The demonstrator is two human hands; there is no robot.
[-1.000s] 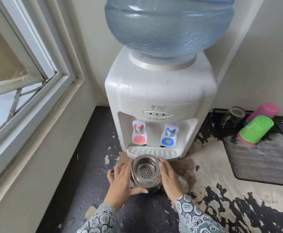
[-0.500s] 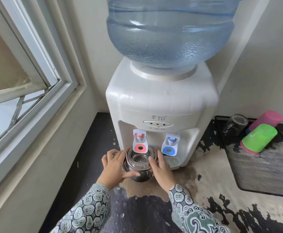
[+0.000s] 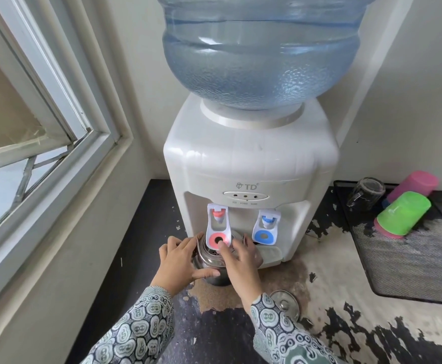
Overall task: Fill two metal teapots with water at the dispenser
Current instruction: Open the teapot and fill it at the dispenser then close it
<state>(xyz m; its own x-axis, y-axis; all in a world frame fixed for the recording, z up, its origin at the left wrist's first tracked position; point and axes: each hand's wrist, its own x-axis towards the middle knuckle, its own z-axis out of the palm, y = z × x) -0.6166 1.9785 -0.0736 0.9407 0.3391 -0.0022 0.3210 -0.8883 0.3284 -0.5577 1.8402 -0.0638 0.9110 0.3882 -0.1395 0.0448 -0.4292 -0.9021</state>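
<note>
Under red tap (image 3: 218,231): shiny teapot (image 3: 209,264) (lidless)

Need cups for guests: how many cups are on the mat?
3: a clear glass at the mat's back left, a pink cup behind a green cup. More may be hidden.

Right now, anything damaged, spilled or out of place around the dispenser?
Yes: the dark counter surface is peeling in ragged patches, with a bare brown patch in front of the dispenser. Cups lie tipped on the mesh tray. The teapot's lid sits off on the counter.
</note>
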